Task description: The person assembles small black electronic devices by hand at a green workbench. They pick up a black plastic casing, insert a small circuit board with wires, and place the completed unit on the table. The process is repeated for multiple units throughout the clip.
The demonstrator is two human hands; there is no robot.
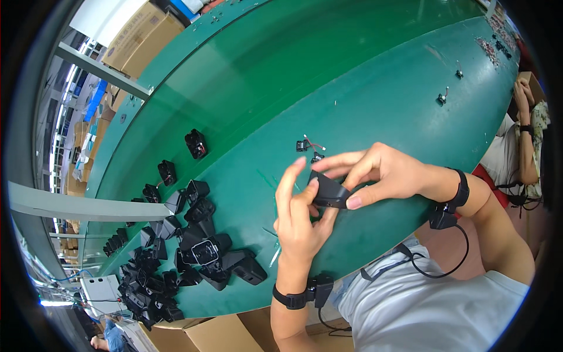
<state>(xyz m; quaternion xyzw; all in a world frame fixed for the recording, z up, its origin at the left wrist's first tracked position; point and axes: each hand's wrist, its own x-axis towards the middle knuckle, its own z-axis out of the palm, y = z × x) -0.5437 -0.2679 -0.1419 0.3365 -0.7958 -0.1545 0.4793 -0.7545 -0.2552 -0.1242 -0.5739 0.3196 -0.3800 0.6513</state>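
Observation:
Between both hands, above the green table, is a black angular plastic housing (330, 190). My left hand (302, 220) grips it from the near left side, thumb on its face and index finger stretched upward. My right hand (381, 179) closes on its right end with thumb and fingertips. What is inside the housing is hidden. Just beyond the fingers lie a small black part with red and white wires (302, 145) and a second small black part (317, 157), partly covered by my right hand.
A large heap of black housings (202, 249) lies on the left of the table (375, 117). More black units (196, 144) sit on the far lane beside it. Small wired parts (441, 100) lie at the right. Another person's arm (526, 141) rests at the far right. A grey post (88, 202) crosses at left.

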